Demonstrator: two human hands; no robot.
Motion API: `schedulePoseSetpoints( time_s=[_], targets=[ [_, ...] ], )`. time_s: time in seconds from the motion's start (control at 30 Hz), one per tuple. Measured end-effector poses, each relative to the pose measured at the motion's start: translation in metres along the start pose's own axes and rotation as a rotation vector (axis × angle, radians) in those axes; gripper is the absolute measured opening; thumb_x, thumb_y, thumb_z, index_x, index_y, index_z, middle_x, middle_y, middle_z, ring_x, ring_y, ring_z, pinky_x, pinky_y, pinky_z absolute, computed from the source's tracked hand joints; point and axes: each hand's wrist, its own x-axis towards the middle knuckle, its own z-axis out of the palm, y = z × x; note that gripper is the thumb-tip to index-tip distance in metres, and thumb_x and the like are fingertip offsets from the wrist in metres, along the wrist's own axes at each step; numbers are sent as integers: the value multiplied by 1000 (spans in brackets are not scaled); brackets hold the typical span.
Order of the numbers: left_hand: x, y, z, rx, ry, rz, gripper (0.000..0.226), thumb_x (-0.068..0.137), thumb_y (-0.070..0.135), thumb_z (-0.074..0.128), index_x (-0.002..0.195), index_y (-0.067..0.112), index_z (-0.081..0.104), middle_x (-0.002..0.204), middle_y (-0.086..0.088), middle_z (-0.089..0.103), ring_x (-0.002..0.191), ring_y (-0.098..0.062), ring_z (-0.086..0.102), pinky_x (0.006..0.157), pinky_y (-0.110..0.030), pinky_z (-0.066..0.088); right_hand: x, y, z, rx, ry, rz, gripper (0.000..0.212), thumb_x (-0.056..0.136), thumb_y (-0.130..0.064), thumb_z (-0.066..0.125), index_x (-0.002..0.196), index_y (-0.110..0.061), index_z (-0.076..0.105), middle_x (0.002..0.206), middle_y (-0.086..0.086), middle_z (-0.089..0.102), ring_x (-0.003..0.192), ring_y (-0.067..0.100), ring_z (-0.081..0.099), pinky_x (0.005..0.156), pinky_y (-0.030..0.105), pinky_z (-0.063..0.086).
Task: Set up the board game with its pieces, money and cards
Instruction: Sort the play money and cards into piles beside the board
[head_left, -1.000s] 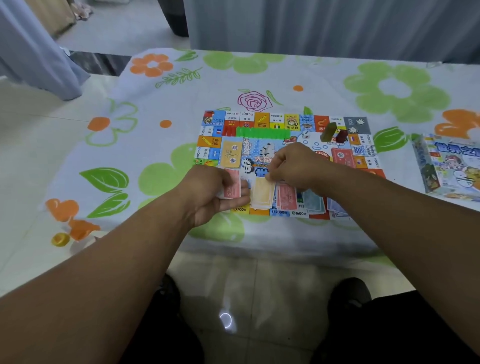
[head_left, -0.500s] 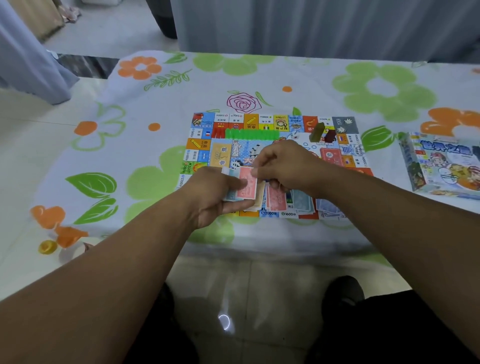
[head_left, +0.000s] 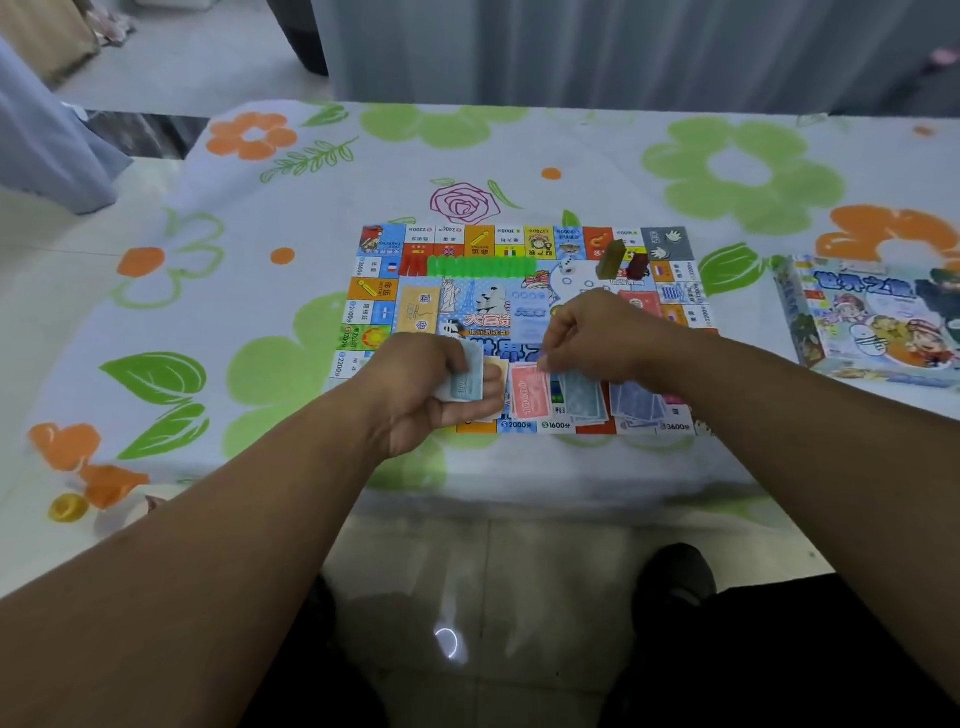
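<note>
At centre our left hand grasps a stack of notes; our right hand curls at the red notes, grip we cannot tell.

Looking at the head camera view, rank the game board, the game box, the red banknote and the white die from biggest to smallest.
1. game board
2. game box, though the frame edge cuts it off
3. red banknote
4. white die

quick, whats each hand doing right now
left hand: holding a stack of play money
right hand: fingers curled over the red notes; whether they pinch one cannot be told
</note>
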Motion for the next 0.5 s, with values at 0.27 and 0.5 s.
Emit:
schedulePoseSetpoints(
  time_s=[0.27,0.5],
  targets=[
    [1,-1,8,25,-20,18,31,90,-15,52,120,-6,54,115,-26,67,91,-38,73,63,-40,61,-3,-5,-1,92,-26,-77,18,91,-23,73,94,-5,71,78,11,68,57,15,53,44,24,41],
    [2,-3,19,60,-47,8,29,89,-12,60,116,-2,61,109,-20,71,84,-30,75,59,-34,60,-6,-2,2,172,-36,-127,21,93,-32,70,92,-11,70,83,6,73,51,10,57,44,25,42]
  ],
)
